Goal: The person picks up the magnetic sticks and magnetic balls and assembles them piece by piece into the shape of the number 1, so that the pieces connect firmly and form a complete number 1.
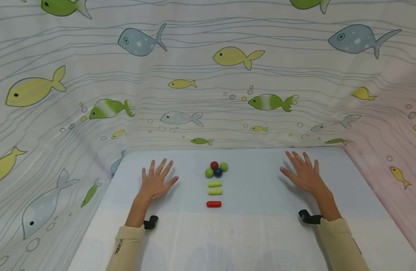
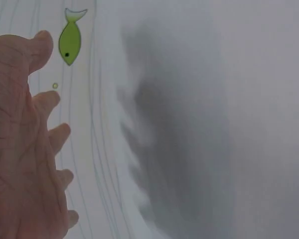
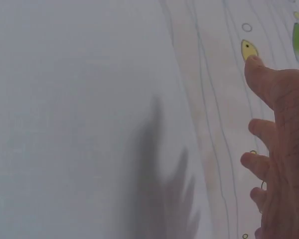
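My left hand (image 1: pixel 155 184) is held over the left part of the white table (image 1: pixel 255 233), fingers spread, with nothing in it. My right hand (image 1: pixel 305 175) hovers on the right side, its fingers spread too and holding nothing. Between them, several small balls form a cluster: a dark red ball (image 1: pixel 214 165), a green ball (image 1: pixel 223 166), another green ball (image 1: pixel 209 172) and a dark blue ball (image 1: pixel 218 172). Nearer to me lie two yellow-green bars, the upper bar (image 1: pixel 214 184) and the lower bar (image 1: pixel 215 192), then a red bar (image 1: pixel 213 204). Both wrist views show palms above shadows.
A fish-printed cloth (image 1: pixel 208 79) hangs behind the table and along both sides. Small dark wrist cameras, a left one (image 1: pixel 151 222) and a right one (image 1: pixel 309 217), stick out inward from my forearms.
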Demonstrator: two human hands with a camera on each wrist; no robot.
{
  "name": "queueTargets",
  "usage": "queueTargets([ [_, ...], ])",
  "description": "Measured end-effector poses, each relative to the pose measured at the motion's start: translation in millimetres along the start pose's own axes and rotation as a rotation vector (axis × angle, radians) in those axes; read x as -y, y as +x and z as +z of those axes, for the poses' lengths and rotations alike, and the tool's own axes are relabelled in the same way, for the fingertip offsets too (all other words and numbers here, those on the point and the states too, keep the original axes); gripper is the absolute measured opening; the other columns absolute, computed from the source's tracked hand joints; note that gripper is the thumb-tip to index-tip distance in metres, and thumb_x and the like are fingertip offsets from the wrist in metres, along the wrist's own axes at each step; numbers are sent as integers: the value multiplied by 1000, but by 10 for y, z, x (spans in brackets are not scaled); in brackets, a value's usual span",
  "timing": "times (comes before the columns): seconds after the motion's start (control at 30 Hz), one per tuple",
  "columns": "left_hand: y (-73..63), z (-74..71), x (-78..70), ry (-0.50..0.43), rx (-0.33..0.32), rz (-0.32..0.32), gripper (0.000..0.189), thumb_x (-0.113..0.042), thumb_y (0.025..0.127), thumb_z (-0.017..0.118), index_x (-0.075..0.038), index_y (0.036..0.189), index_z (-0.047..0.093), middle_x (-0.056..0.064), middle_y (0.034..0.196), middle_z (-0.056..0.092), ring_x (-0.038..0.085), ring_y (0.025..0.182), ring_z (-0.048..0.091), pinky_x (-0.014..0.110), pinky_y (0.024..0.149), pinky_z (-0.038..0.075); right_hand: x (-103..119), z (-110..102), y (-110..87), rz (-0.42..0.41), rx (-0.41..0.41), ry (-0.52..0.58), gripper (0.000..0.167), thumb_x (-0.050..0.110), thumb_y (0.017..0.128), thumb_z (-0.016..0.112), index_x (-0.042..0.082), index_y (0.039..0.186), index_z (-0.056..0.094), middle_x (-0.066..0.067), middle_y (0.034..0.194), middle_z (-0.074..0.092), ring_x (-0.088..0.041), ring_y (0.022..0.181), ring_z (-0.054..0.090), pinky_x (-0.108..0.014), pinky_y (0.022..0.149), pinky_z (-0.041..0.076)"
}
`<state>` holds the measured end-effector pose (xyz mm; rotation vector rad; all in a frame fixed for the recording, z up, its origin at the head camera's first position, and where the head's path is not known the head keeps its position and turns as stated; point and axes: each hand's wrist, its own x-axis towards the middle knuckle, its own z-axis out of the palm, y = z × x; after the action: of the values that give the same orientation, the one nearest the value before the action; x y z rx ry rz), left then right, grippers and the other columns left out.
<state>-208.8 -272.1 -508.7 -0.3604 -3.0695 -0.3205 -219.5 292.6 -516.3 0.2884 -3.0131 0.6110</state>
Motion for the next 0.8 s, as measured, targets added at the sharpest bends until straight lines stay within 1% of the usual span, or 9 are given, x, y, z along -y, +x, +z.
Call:
queueTargets([
  [0.17, -10, 2, -64, -23, -17, 38, 76, -64, 96, 42, -21, 157, 27, 10, 162, 19, 48, 145, 3, 73, 105, -2, 71, 5, 32, -10, 3, 22, 82, 60, 96, 49, 19, 159, 17, -22, 159, 21, -49, 145, 3, -75, 102, -6],
  [0.4, -32, -14, -154, -43, -12, 82, 72, -62, 97, 43, -20, 155, 33, 8, 161, 24, 46, 146, 6, 73, 106, 2, 175, 16, 94, -24, 6, 51, 84, 63, 94, 49, 20, 159, 18, -20, 159, 21, -48, 145, 5, -73, 104, -8],
  [0.53, -23, 7, -207, -52, -10, 97, 71, -62, 97, 43, -20, 154, 36, 8, 160, 27, 46, 145, 10, 73, 106, 5, 229, 40, 125, -29, 21, 70, 86, 64, 93, 51, 19, 158, 19, -22, 158, 23, -48, 144, 11, -74, 104, 0],
  [0.67, -2, 28, -257, -74, -7, 123, 70, -62, 97, 44, -20, 153, 38, 9, 159, 30, 45, 144, 15, 71, 106, 11, 293, 82, 149, -16, 46, 107, 86, 64, 92, 53, 20, 158, 19, -21, 158, 25, -46, 142, 16, -73, 102, 10],
  [0.8, 24, 43, -310, -100, 5, 135, 70, -63, 96, 44, -21, 152, 40, 8, 158, 31, 44, 144, 19, 69, 107, 16, 362, 124, 178, -17, 59, 139, 86, 66, 91, 54, 21, 158, 22, -18, 158, 27, -45, 141, 20, -71, 100, 14],
])
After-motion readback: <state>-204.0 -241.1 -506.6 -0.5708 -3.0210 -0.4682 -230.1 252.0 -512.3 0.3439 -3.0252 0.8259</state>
